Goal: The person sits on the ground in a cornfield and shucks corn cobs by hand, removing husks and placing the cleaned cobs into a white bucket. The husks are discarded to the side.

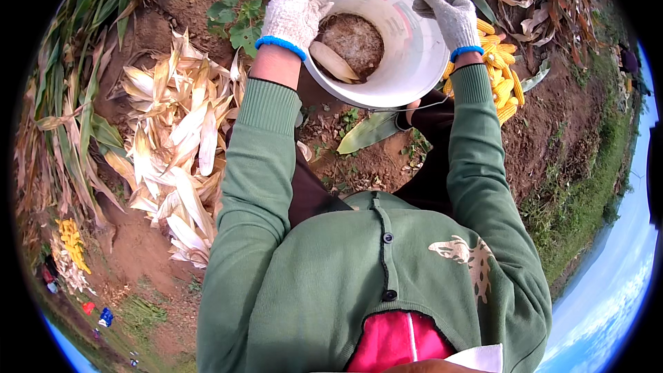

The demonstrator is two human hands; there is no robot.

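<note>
A white plastic bucket (pixel 414 70) leans with its mouth toward me, and its thin wire handle hangs over the near side. Inside, a pale husk-covered maize ear (pixel 332 62) lies against the dirt-stained bottom. My left hand (pixel 301 6), in a white knitted glove with a blue cuff, is at the bucket's left rim, fingers slightly curled. Across from it, my right hand (pixel 448 14), gloved alike, has bent fingers overlapping the right rim. Whether either hand grips the rim cannot be made out. Husked yellow maize cobs (pixel 500 80) are heaped beyond my right wrist.
Dry maize husks (pixel 178 140) form a pile at my left. Cut maize stalks (pixel 67 109) lie farther left, with dry leaves (pixel 533 0) at upper right. A green leaf (pixel 369 132) rests between my legs. Another yellow cob heap (pixel 71 243) is at lower left.
</note>
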